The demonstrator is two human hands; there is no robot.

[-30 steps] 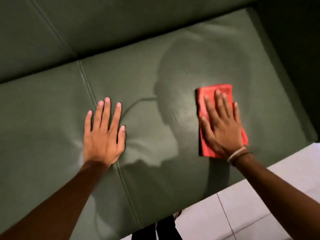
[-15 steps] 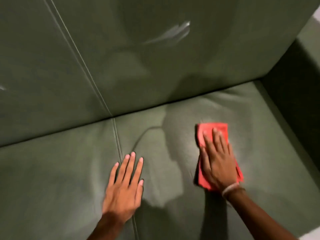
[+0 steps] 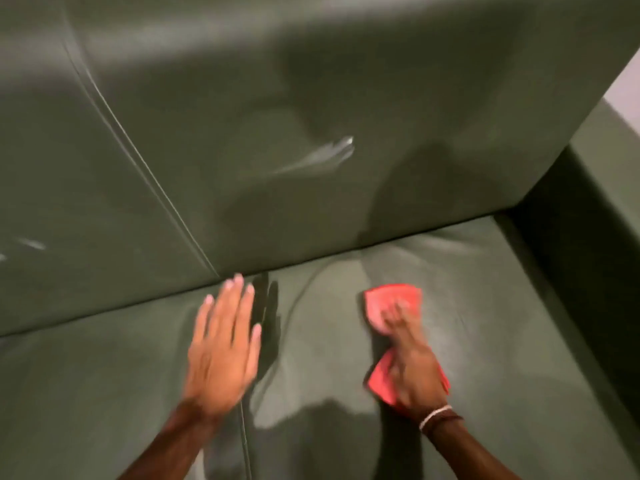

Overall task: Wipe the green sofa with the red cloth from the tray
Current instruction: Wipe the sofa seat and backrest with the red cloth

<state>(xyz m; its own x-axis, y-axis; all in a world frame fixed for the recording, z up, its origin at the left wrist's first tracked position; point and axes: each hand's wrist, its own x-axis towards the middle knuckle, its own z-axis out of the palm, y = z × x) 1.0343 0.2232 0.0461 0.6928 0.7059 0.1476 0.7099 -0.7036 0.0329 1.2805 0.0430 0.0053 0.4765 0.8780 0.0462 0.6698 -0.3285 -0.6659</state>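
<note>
The green sofa (image 3: 485, 306) fills the head view, seat cushions below and backrest above. A folded red cloth (image 3: 391, 299) lies on the right seat cushion, and my right hand (image 3: 412, 362) presses flat on it, covering its middle. A white and dark band circles that wrist. My left hand (image 3: 225, 344) is spread flat, fingers together, over the seam between the two seat cushions, holding nothing. Both hands are blurred by motion.
The backrest (image 3: 311, 98) rises just beyond both hands, with a shiny streak (image 3: 322, 155) on it. The sofa's armrest (image 3: 595, 237) walls the seat on the right. A pale patch of wall (image 3: 628, 88) shows at the top right.
My view has tilted up toward the backrest and the floor has left the frame. Both hands have slid farther back on the seat, the right one carrying the red cloth.
</note>
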